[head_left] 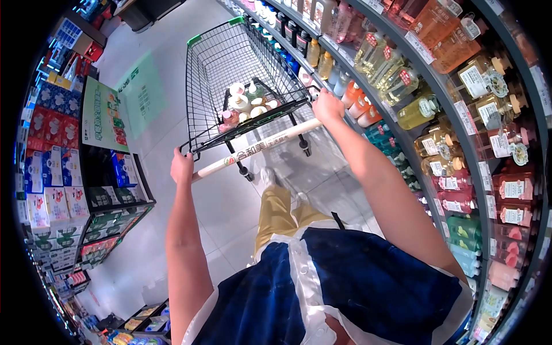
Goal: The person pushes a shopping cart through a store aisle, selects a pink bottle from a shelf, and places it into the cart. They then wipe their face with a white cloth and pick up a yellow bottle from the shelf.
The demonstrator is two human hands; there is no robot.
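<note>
A black wire shopping cart (213, 63) with green corner caps stands in front of me. My left hand (182, 165) is closed around the left end of its pale handlebar (253, 148), which carries printed characters. At the bar's right end my right hand (328, 107) is wrapped around it, close to the shelf. Several bottles, among them a white pump bottle (238, 102) and a pink bottle (229, 118), sit together in the near end of the cart. Both sets of fingers are partly hidden by the backs of the hands.
Curved shelves on my right hold several rows of bottles, including orange-capped ones (359, 103) and yellow-green ones (418, 112). To the left a display (118, 198) is stacked with boxed goods beside a green poster (103, 115). Grey tiled floor (167, 115) runs between them.
</note>
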